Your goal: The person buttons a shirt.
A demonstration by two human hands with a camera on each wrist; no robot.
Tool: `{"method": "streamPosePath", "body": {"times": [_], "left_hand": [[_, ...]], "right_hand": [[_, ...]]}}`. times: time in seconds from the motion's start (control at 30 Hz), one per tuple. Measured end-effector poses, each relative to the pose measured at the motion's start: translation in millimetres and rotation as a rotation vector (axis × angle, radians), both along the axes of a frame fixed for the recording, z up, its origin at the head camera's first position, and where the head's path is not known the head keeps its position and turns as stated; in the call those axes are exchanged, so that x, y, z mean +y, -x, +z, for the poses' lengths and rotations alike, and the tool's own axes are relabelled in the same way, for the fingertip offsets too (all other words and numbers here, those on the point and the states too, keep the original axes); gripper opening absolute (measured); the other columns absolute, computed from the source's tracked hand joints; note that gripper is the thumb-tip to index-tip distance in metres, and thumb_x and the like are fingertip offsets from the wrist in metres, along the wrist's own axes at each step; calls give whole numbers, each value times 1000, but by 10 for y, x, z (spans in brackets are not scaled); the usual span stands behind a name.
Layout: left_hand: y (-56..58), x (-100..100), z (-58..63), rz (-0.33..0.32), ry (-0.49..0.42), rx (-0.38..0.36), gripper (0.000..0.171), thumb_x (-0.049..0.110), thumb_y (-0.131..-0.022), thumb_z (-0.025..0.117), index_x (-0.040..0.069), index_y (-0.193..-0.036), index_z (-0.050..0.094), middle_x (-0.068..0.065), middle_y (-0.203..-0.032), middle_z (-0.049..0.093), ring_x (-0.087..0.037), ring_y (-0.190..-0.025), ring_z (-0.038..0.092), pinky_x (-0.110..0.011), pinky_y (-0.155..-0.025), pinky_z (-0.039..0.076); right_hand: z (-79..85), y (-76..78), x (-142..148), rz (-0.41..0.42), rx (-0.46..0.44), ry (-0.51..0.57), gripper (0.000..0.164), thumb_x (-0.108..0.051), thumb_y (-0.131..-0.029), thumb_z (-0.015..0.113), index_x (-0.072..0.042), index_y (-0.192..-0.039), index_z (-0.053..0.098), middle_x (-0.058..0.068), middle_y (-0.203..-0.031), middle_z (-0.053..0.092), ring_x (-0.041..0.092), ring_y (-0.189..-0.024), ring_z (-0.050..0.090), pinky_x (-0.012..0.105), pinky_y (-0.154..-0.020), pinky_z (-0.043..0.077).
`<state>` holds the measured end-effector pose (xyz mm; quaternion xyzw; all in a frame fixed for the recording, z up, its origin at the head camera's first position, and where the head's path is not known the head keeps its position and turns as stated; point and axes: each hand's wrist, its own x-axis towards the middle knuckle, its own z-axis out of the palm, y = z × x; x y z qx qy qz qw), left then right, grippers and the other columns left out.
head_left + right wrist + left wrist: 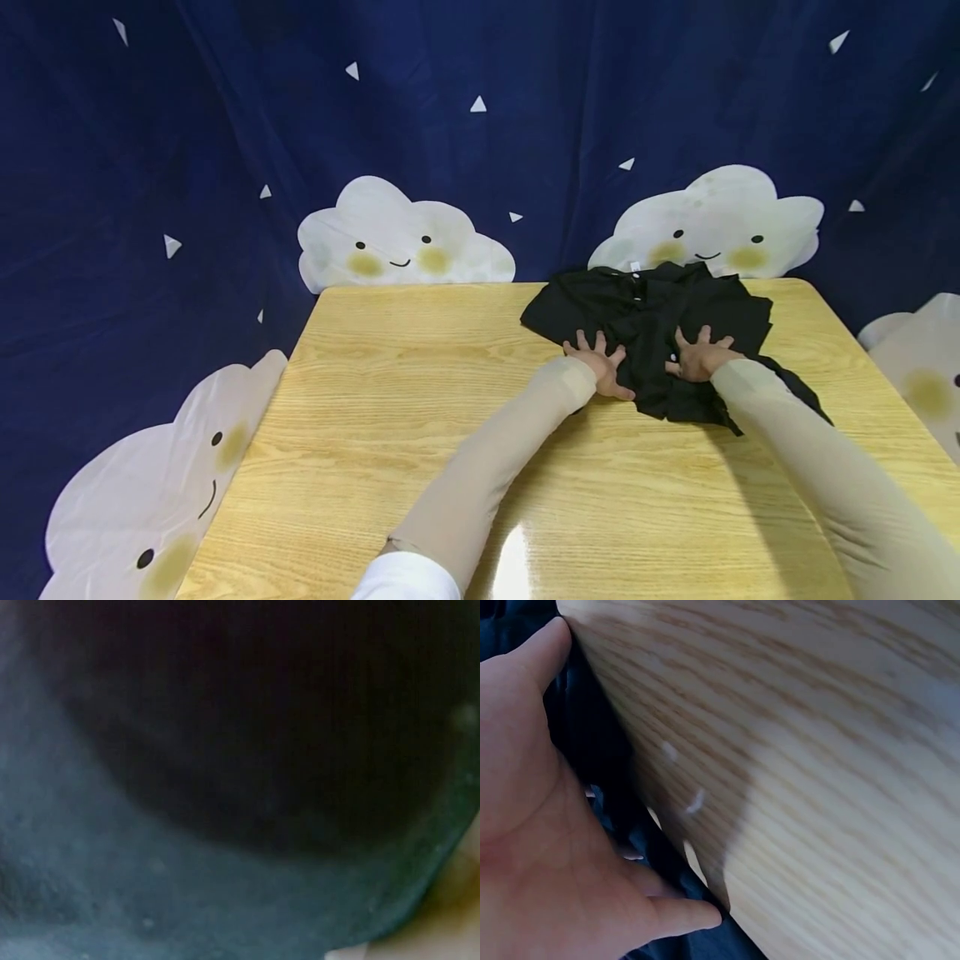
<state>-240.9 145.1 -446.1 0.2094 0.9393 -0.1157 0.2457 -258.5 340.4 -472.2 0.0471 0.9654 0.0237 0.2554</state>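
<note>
Touching a crumpled black garment (648, 329) with left hand (600, 367) on its near left side and right hand (703, 360) farther right, fingers splayed on both, with much of the garment beyond them, at the wooden table's (420, 350) far right

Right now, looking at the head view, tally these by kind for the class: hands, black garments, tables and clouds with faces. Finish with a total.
Left hand and right hand: 2
Black garment: 1
Table: 1
Clouds with faces: 4
Total: 8
</note>
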Motion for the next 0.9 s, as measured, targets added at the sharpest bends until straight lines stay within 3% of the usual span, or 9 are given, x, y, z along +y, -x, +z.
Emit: {"method": "streamPosePath", "body": {"times": [0.27, 0.5, 0.9], "left_hand": [[-8, -102, -5, -8, -3, -1, 85, 79, -80, 37, 46, -148, -2, 4, -157, -7, -28, -143, -2, -46, -110, 15], [18, -212, -28, -24, -28, -3, 87, 80, -79, 37, 45, -148, -3, 2, -158, -5, -30, -143, -1, -48, -110, 16], [39, -361, -79, -24, -34, -14, 91, 83, -76, 37, 46, -147, -7, 3, -158, -6, -31, -143, -3, -49, -110, 15]], "right_hand": [[-20, -14, -112, -11, 11, 3, 75, -44, -99, 43, 0, -147, 7, 45, -141, -2, 71, -120, 10, 72, -87, 30], [-17, -7, -210, 42, 5, -26, 71, -37, -100, 43, 2, -147, 7, 48, -139, 1, 73, -117, 14, 72, -85, 33], [7, -26, -340, 14, 3, -15, 74, -43, -99, 42, -2, -148, 5, 45, -142, -2, 71, -120, 11, 72, -90, 29]]}}
